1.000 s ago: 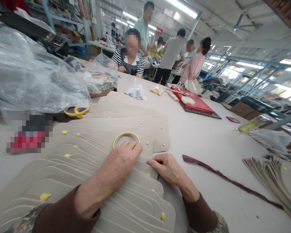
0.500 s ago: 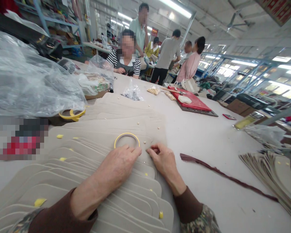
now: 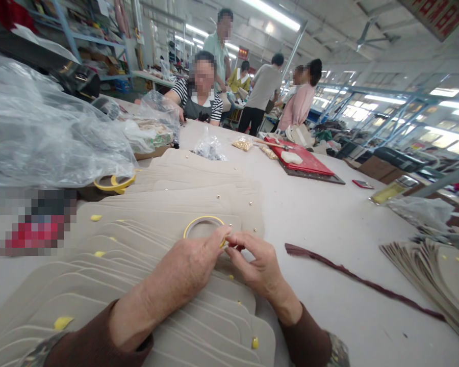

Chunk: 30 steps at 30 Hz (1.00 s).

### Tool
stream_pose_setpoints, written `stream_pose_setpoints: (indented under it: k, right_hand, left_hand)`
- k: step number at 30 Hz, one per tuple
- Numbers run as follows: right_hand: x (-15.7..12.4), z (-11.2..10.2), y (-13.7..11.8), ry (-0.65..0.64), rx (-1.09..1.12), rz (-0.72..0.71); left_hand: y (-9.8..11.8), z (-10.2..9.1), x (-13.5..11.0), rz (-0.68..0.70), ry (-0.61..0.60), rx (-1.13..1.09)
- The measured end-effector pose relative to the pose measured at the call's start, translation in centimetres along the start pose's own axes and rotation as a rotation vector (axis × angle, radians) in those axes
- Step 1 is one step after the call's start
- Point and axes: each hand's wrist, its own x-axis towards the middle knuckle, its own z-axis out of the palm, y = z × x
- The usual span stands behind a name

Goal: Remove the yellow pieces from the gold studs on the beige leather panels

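My left hand is closed on a roll of yellow tape, whose ring rises behind the knuckles. Thumb and fingers of my right hand pinch close to the left fingertips, where a bit of yellow shows; I take it to be the tape's end. Beneath both hands, overlapping beige panels with rounded corners fan out across the table. Small metal studs and yellow tape pieces dot several of them.
A dark brown strip lies to the right, before more stacked panels. A second tape roll sits beside plastic sheeting on the left. Farther back are a red board, a glass bottle and several people.
My right hand has moved left so its fingertips meet those of my left hand. The tape roll has shifted slightly right and down with my left hand.
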Motion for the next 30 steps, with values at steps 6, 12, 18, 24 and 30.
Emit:
stream_pose_setpoints:
  k: [6, 12, 18, 24, 30]
  right_hand:
    - [-0.4, 0.5, 0.2, 0.03, -0.198, -0.087]
    - [-0.5, 1.0, -0.4, 0.096, -0.239, 0.086]
    - [0.3, 1.3, -0.3, 0.132, 0.28, 0.706]
    - [-0.3, 0.0, 2.7, 0.013, 0.283, 0.806]
    - [-0.1, 0.2, 3.5, 0.027, 0.105, 0.692]
  left_hand:
    - [0.6, -0.4, 0.1, -0.027, -0.041, 0.001]
    - [0.5, -0.5, 0.2, -0.052, -0.013, -0.019]
    - [1.3, -0.3, 0.1, 0.017, 0.079, 0.013]
    - [1.5, -0.3, 0.7, -0.051, -0.067, 0.169]
    - [1.1, -0.4, 1.2, -0.052, -0.197, 0.195]
